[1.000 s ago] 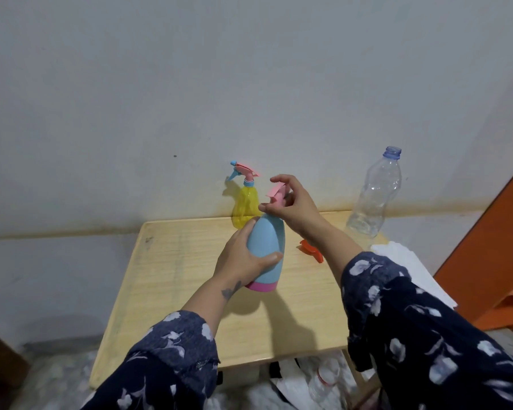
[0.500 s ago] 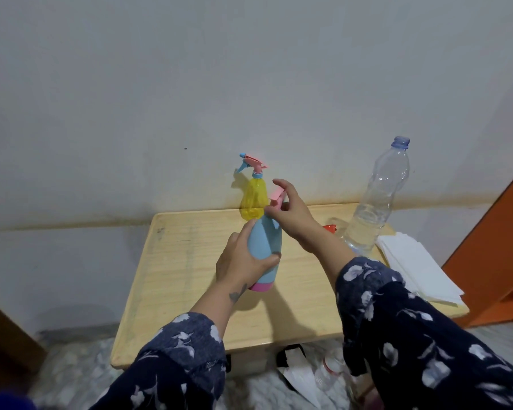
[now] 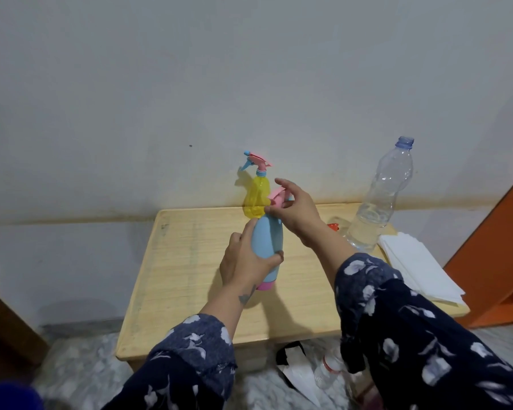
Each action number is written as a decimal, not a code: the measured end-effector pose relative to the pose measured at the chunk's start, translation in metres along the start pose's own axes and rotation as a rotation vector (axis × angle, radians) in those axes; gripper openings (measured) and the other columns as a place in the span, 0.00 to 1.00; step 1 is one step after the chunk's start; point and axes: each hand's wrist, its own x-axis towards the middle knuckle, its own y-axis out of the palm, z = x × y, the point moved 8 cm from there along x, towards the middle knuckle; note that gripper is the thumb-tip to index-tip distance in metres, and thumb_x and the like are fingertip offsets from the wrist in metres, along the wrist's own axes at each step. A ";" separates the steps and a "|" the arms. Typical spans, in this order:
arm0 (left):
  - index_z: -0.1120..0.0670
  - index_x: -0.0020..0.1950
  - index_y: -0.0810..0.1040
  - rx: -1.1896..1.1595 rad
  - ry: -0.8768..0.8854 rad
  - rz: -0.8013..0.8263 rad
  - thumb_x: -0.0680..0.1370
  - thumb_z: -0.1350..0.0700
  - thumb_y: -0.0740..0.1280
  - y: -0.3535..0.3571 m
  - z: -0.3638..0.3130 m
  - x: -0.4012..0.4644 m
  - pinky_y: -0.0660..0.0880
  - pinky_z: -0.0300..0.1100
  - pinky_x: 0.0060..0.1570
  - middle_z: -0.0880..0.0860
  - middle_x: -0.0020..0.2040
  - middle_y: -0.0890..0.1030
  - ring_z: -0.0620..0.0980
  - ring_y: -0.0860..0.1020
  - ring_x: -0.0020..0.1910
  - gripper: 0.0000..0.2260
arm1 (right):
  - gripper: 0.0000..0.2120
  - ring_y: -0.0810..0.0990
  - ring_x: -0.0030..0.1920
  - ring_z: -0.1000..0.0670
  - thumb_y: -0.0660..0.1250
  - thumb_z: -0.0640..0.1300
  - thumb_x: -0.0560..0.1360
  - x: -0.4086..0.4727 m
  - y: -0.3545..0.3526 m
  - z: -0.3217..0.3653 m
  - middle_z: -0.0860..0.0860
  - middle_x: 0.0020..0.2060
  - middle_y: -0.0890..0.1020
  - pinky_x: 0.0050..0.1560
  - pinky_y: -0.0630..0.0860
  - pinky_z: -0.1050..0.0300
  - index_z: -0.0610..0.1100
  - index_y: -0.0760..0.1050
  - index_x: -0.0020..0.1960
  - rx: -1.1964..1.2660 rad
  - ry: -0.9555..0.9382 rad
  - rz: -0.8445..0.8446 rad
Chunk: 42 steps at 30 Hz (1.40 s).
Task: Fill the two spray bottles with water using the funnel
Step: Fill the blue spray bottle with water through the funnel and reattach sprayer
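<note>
The fingers and thumb of the left hand [image 3: 245, 263] curl round the smooth blue spray bottle [image 3: 268, 241] and grip its fat middle. The bottle stands up on the table [image 3: 190, 261], and it is shaped like a long egg with a pink band at the bottom. The fingers of the right hand [image 3: 296, 211] bend round the pink spray top [image 3: 277, 198] of that bottle and pinch it, with the first finger sticking up.

Just behind the blue bottle stands the yellow spray bottle [image 3: 256, 199]. You can see through its plastic. It has a pink and blue spray top and it is close to the wall.

To the right stands a tall clear water bottle [image 3: 379, 202] with ridges, no cap, and water in the bottom part. A small orange thing [image 3: 333, 226] peeks out between the right arm and the water bottle, and most of it is hidden.

A flat stack of white paper napkins [image 3: 418, 264] lies on the right edge of the table. The table is pale wood with fine lines and round corners. Both sleeves are dark blue cloth with white flowers.
</note>
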 end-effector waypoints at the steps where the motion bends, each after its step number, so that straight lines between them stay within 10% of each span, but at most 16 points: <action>1: 0.35 0.69 0.58 -0.007 -0.011 -0.008 0.67 0.40 0.71 0.001 -0.001 -0.002 0.76 0.47 0.45 0.47 0.54 0.70 0.52 0.74 0.48 0.34 | 0.33 0.79 0.55 0.45 0.75 0.39 0.68 -0.002 -0.004 0.003 0.45 0.58 0.78 0.58 0.77 0.48 0.52 0.69 0.69 -0.047 -0.017 -0.071; 8: 0.37 0.71 0.57 0.031 -0.044 -0.076 0.68 0.40 0.72 -0.001 -0.006 -0.007 0.74 0.46 0.46 0.49 0.56 0.68 0.53 0.73 0.55 0.36 | 0.35 0.73 0.52 0.42 0.68 0.57 0.72 -0.009 0.002 -0.004 0.44 0.54 0.66 0.56 0.71 0.53 0.62 0.54 0.74 -0.205 -0.022 -0.180; 17: 0.40 0.71 0.59 0.199 0.232 -0.026 0.68 0.32 0.68 0.024 -0.028 -0.028 0.73 0.45 0.42 0.48 0.57 0.69 0.50 0.72 0.56 0.36 | 0.29 0.67 0.70 0.42 0.54 0.50 0.82 -0.009 -0.016 -0.054 0.41 0.71 0.66 0.67 0.63 0.50 0.54 0.44 0.78 0.092 0.118 -0.124; 24: 0.47 0.64 0.72 0.316 0.069 0.245 0.79 0.34 0.48 0.059 0.007 -0.036 0.74 0.49 0.54 0.49 0.61 0.76 0.53 0.76 0.58 0.25 | 0.21 0.76 0.54 0.44 0.53 0.52 0.81 -0.038 -0.046 -0.110 0.44 0.52 0.76 0.63 0.71 0.41 0.55 0.57 0.74 0.016 0.143 -0.092; 42: 0.47 0.63 0.73 0.479 -0.186 0.249 0.80 0.46 0.56 0.069 0.042 -0.099 0.76 0.47 0.50 0.48 0.58 0.78 0.52 0.77 0.54 0.15 | 0.11 0.80 0.46 0.48 0.53 0.55 0.81 -0.134 -0.099 -0.188 0.49 0.49 0.81 0.49 0.74 0.51 0.55 0.69 0.61 -0.119 0.117 0.074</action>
